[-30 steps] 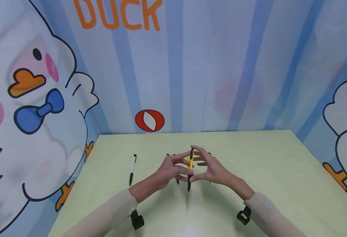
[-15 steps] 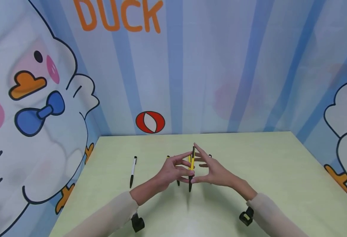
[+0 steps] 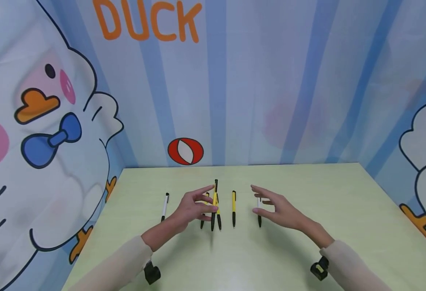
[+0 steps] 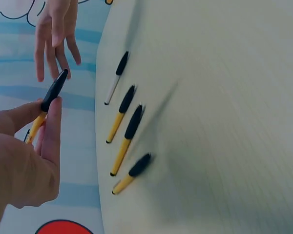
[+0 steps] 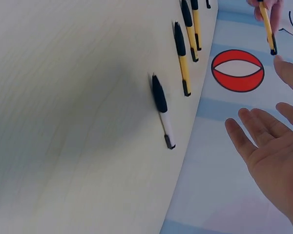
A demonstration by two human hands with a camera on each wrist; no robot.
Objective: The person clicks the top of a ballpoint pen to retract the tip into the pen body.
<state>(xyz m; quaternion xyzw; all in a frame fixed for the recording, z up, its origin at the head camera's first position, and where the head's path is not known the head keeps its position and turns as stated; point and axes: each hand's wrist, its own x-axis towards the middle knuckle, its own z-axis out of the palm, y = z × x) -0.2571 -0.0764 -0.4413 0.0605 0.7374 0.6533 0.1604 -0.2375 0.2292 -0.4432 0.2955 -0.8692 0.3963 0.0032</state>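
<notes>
Above the table (image 3: 256,258), the right hand (image 3: 280,208) has withdrawn from the held pen (image 3: 214,199).

Yellow with black on the held pen (image 4: 53,91) and on three lying pens (image 4: 128,138); white with black on two other pens (image 5: 163,112). Pale yellow-green on the table (image 3: 344,214), beige on the sleeves (image 3: 119,262), stripes of two blues on the backdrop (image 3: 249,101).

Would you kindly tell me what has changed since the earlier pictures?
The left hand has moved leftward, carrying the yellow pen it holds. The right hand has drawn away from that pen to the right and now holds nothing. The other yellow pens and the white pens lie on the table as before.
</notes>
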